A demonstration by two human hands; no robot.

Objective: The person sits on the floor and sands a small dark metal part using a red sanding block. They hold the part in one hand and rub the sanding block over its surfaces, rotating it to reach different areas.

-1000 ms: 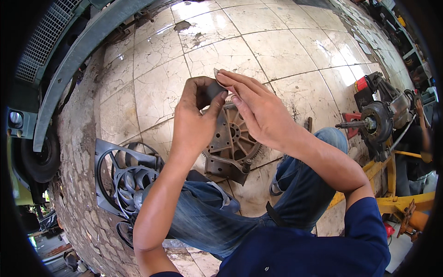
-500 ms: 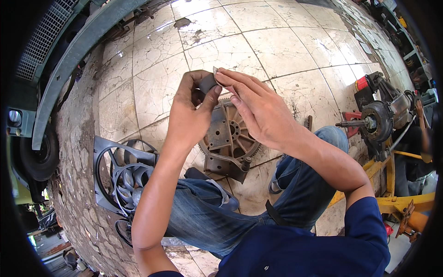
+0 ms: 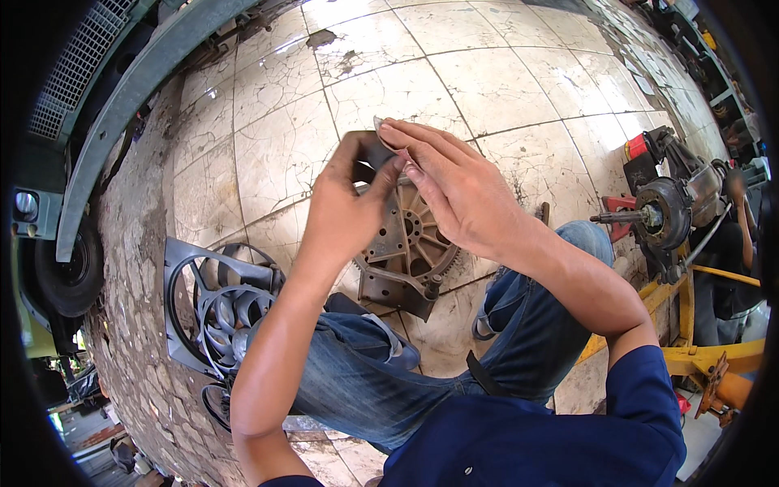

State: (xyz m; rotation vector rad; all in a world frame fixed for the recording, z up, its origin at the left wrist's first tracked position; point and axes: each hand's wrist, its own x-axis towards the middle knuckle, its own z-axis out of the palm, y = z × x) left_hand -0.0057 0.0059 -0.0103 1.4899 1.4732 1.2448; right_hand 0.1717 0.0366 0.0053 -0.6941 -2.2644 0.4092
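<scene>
At the centre of the frame, the left hand (image 3: 345, 215) and right hand (image 3: 458, 191) pinched a small dark piece (image 3: 375, 150) together above a rusty toothed wheel (image 3: 406, 243)

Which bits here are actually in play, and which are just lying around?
In play:
- left hand and right hand, pinching a small thin piece between them
- round toothed metal disc on the floor right below the hands

Lying about:
- black fan shroud, left
- hub assembly on the yellow stand, right
- tyre, far left
</scene>
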